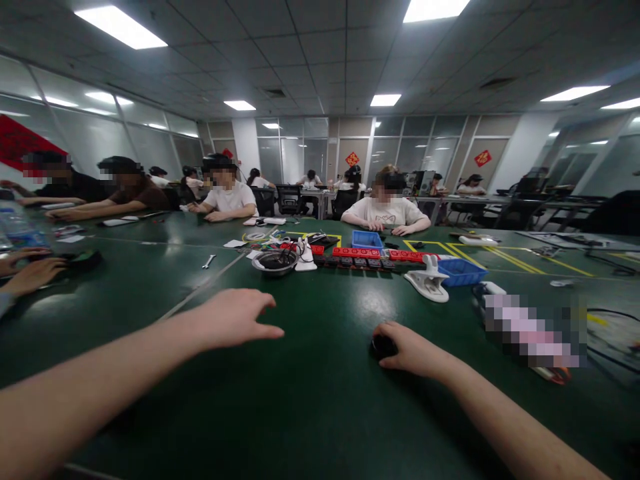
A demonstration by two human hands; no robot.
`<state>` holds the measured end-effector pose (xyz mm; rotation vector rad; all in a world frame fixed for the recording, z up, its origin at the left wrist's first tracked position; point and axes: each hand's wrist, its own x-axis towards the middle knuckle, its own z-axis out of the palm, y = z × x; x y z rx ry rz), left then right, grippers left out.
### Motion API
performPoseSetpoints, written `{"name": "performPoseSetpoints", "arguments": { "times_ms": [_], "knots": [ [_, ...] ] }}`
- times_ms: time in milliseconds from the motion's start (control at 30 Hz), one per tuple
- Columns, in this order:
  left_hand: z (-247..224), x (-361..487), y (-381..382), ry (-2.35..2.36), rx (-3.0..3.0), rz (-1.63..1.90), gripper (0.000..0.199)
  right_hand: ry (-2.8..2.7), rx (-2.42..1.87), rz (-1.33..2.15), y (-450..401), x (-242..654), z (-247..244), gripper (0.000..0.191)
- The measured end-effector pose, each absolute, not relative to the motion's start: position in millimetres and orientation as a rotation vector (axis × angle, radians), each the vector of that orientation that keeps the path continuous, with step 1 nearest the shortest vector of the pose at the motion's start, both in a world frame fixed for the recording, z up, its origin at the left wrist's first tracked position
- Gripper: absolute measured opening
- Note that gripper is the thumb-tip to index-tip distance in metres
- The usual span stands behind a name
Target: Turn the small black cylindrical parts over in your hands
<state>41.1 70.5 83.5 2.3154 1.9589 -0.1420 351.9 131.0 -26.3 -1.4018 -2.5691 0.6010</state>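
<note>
My left hand (233, 319) reaches out over the green table (310, 400), its thumb and fingers apart with nothing between them. Off to the right, my right hand (411, 350) has its fingers curled round a small, rounded black object (383, 345) at the tabletop. The hand covers part of that object, so its exact kind does not show. Beyond my right hand stands a large white clip (429, 279), beside a blue plastic bin (461, 272). Farther up from my left hand sits a metal bowl (274, 269) with dark items in it.
Red power strips (356, 253) run across the table's middle, with a second blue bin (367, 239) behind them. A wrench (209, 261) lies at left. At right rests a partly blurred pink bundle (530, 330) near cables. Co-workers sit around, one person's hands (35, 273) at far left.
</note>
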Motion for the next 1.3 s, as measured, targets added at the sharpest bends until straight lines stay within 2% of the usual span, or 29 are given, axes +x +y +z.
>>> {"name": "performPoseSetpoints", "arguments": {
  "times_ms": [100,267,400,633,800,967,1300],
  "knots": [
    [56,104,75,1.614,2.491,-0.040,0.059,-2.587,-1.348,0.643,130,352,-28,0.048],
    [14,167,100,1.360,2.641,0.105,0.067,-2.566,-1.253,0.903,134,365,-22,0.085],
    [-8,187,117,1.323,2.674,0.074,0.077,-2.499,-1.246,1.247,145,385,-16,0.071],
    [-13,202,131,1.173,2.796,0.051,0.047,-2.004,-1.245,1.501,169,400,-37,0.052],
    [-10,194,140,1.201,2.786,-0.039,0.050,-1.967,-1.250,1.499,172,400,-44,0.046],
    [-4,146,158,1.449,2.650,-0.227,0.050,-1.975,-1.290,1.459,172,399,-46,0.042],
    [4,0,156,1.887,2.417,-0.340,0.043,-1.998,-1.389,1.328,170,393,-48,0.034]
  ]
}}
